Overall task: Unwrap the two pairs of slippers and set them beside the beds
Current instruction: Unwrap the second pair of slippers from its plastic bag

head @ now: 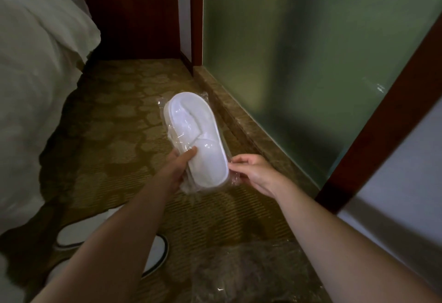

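- The left hand (pixel 178 168) holds the wrapped slippers (pixel 196 140) above the carpet (pixel 114 135).
- The right hand (pixel 253 171) pinches the plastic wrapper (pixel 235 179) (its near end).
- Next: probably tear it open, pull the pair out.

Pair of flat white terry slippers sealed in clear glossy plastic wrapper (pixel 195 141): stacked, held above carpet, toe end pointing away, wrapper still closed, loose film bunched at near end. Second pair, unwrapped white slippers with dark sole edging (pixel 81 232): on carpet beside white-sheeted bed (pixel 31 82), partly hidden by forearm
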`<state>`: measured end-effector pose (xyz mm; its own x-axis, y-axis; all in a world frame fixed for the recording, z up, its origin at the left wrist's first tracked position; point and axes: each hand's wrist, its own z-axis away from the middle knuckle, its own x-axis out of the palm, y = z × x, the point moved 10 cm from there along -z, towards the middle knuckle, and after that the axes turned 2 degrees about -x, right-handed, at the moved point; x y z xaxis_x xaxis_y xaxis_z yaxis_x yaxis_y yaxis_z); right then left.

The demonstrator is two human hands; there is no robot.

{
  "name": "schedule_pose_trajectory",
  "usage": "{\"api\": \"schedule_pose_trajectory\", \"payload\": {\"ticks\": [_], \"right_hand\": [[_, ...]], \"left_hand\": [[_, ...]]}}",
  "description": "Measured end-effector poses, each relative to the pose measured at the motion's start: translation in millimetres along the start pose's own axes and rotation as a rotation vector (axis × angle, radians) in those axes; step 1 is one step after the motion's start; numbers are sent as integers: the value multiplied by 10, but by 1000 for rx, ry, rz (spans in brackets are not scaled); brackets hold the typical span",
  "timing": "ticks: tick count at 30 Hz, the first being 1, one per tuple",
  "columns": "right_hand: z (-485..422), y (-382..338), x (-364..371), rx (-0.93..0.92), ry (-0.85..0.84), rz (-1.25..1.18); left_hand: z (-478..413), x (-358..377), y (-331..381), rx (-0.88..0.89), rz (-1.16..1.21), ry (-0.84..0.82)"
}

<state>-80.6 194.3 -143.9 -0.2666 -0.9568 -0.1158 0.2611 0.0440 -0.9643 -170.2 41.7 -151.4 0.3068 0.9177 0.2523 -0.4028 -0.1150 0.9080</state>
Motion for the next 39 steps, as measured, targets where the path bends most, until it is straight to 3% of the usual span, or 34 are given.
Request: {"api": "schedule_pose_trajectory", "payload": {"ticks": [7, 13, 19, 23, 31, 39], "right_hand": [[-16, -129, -155, -113, 137, 102], [12, -134, -177, -126, 100, 200], [61, -450, -219, -378, 286, 390], [91, -564, -175, -445, 326, 403], [149, -652, 101, -482, 174, 335], [70, -365, 146, -243, 8, 456]], "left_hand": [[-41, -102, 6, 6, 42, 74], [-125, -211, -10, 22, 52, 137], [-174, -278, -59, -37, 94, 218], [-201, -301, -107, -122, 121, 245], [-274, -408, -219, -144, 155, 302], [-252, -349, -395, -230, 69, 252]]}}
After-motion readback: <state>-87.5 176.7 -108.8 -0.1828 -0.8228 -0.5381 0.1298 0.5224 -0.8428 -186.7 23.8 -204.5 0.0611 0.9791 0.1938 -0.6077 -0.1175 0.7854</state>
